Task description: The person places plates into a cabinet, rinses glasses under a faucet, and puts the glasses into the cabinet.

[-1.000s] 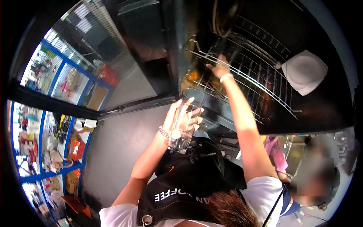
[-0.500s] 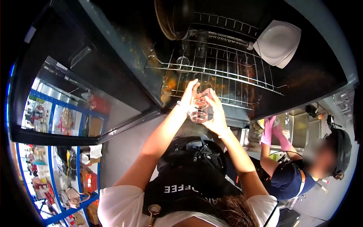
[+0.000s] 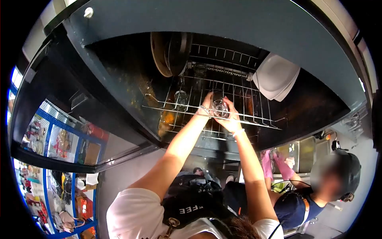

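Observation:
Both hands are inside a dark cabinet, around a clear drinking glass. My left hand wraps the glass from the left, its fingers partly hidden behind it. From the right, my right hand grips the same glass, with the thumb side near the rim. The glass overlaps the wire dish rack in this view. Another clear glass stands on the rack to the left of my hands, and a dim glass shows farther back.
White square plates lean upright at the rack's right. Large round dishes stand at its left. The cabinet's glass-paned door hangs open on the left. Right of me, a person in pink gloves works at a metal sink.
My hands have carried the glass forward and up, from before the cabinet to the wire rack. The camera view has shifted, showing more of the cabinet's top.

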Demonstrator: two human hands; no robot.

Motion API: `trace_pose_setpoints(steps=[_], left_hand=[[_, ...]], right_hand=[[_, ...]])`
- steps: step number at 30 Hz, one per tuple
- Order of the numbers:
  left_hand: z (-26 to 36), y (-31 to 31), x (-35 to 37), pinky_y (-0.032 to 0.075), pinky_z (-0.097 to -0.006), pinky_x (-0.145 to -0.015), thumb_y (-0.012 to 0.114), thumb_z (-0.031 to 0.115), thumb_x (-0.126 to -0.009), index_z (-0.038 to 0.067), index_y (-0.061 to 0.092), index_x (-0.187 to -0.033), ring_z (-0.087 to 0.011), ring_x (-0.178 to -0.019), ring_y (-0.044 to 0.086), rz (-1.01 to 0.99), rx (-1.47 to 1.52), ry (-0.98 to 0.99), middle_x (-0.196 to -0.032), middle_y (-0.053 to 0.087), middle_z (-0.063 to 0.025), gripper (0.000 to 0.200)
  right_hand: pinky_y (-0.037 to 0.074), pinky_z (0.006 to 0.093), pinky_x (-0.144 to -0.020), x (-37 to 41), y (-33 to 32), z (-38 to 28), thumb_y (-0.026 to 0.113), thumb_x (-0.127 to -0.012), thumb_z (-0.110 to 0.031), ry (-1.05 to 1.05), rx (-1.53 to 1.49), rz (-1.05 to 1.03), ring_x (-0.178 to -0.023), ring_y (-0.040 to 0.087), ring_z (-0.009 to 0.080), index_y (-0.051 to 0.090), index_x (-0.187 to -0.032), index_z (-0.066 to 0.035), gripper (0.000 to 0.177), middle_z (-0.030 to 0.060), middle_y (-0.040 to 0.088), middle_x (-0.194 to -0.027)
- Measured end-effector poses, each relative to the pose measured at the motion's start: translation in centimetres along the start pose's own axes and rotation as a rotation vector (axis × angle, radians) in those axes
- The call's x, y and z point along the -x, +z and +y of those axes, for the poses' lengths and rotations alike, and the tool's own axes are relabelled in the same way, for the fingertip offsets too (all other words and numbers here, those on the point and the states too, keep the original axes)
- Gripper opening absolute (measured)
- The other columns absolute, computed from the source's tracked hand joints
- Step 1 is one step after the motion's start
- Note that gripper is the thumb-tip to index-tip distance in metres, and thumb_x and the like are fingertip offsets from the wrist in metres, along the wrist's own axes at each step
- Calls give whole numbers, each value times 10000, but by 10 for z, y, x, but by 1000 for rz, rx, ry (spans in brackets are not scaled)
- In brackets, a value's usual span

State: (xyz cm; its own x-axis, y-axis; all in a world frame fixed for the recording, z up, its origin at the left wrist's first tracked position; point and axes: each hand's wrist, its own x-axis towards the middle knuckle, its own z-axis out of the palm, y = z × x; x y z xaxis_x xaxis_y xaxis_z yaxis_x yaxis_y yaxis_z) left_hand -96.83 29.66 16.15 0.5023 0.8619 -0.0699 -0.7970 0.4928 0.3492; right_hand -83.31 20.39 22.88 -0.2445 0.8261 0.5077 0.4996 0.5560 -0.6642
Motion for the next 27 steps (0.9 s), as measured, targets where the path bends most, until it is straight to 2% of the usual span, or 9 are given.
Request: trace_pose_setpoints(steps=[3,4,9,12,13,21,23,25,27], left_hand=[[1,-20,-24,586,-423,-665,436,457,-955,41,657,-894,-279,-727,679,-28,60,-37,-831,701,-116,476],[-6,-23,-30,583,-429,-659,440,470,-958,47,654,-880,-270,-742,677,45,-18,157,-854,703,-112,480],[7,-32,-63,594,-431,-662,424,466,-970,91,651,-1020,-239,-850,681,328,54,-101,-952,708,-73,442],[14,-2,-62,601,-418,-698,398,450,-978,107,636,-1088,-252,-871,683,296,252,-104,-992,708,-64,431],[13,-59,-94,565,-441,-862,373,440,-984,91,617,-1157,-261,-1027,648,104,296,-131,-1105,685,-83,460],[32,46,-26,477,-456,-1007,405,381,-1001,152,588,-1262,-249,-1217,532,482,204,-83,-1285,602,-47,392],[27,21,-18,518,-469,-965,512,417,-963,30,456,-1331,-346,-1122,571,327,211,-55,-1272,527,-208,537],[24,23,6,529,-476,-955,612,434,-913,-72,280,-1379,-444,-1106,555,499,276,-121,-1266,418,-342,764],[13,45,57,493,-497,-1003,552,335,-959,-16,265,-1411,-450,-1168,515,495,88,-2,-1306,420,-302,640]], right_hand=[[489,386,-996,-17,-13,10,905,-630,-321,87,-120,-94,-1153,605,305,440,-1348,-76,890,175,586,-1282],[491,384,-992,-25,-14,20,908,-629,-330,80,-166,-104,-1153,606,292,447,-1346,-74,891,167,600,-1263],[466,341,-989,-58,-20,42,870,-707,-287,140,-258,-187,-1104,594,196,453,-1353,-55,803,94,625,-1187],[484,326,-954,-76,-2,89,830,-767,-206,214,-303,-224,-1058,606,179,469,-1321,-28,684,71,637,-1158],[492,315,-937,-86,-10,75,815,-782,-173,295,-466,-297,-1041,611,172,480,-1302,-28,636,65,639,-1150],[475,318,-923,-124,11,98,799,-784,-350,260,-210,-151,-1048,601,202,503,-1315,-5,699,97,650,-1145],[485,318,-904,-129,-3,57,800,-776,-375,344,-202,-173,-1052,618,224,536,-1261,-20,657,116,661,-1149],[499,343,-893,-134,25,109,794,-759,-464,303,29,-118,-1062,639,249,517,-1279,-4,748,156,667,-1157],[514,397,-879,-123,23,76,744,-765,-570,293,196,-73,-1069,649,343,484,-1322,2,839,211,669,-1146]])
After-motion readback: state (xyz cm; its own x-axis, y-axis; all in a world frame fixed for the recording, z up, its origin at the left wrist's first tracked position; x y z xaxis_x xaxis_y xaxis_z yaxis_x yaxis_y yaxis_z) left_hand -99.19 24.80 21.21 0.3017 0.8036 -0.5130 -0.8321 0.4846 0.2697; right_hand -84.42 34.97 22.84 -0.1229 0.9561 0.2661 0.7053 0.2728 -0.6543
